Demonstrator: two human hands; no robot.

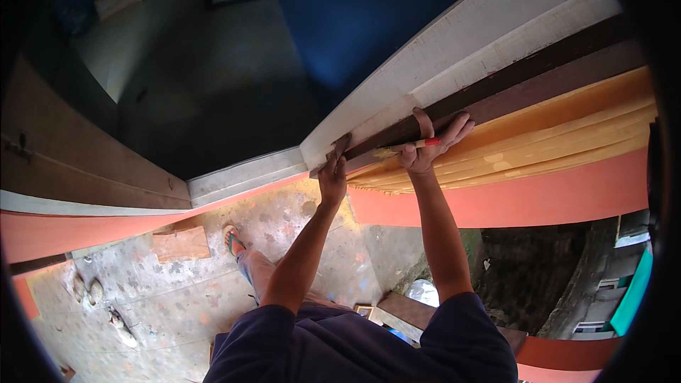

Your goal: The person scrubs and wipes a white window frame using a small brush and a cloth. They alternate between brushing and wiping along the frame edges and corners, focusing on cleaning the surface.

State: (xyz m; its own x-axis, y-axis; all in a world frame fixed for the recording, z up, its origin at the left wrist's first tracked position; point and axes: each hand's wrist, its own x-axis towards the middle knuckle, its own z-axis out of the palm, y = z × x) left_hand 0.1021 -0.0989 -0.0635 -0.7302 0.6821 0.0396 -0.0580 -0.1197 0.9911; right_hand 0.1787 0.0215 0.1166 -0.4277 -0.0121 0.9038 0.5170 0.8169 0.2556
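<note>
Head view: my right hand (425,147) is clamped on a thin brush (406,147) w/ red handle, bristle end pointing left, long axis nearly level along the dark brown beam (511,92). Left hand (332,174) is closed on a brown scrap (341,145) at the beam's near end, just left of the brush tip. Right is nearer the brush. No labels or signs; orange wall band (539,191) below, white board (454,50) above.

A blue wall (369,21) is seen above, a stained concrete floor (177,298) below, bordered by salmon-painted wall bands (539,195); daylight is dim.
</note>
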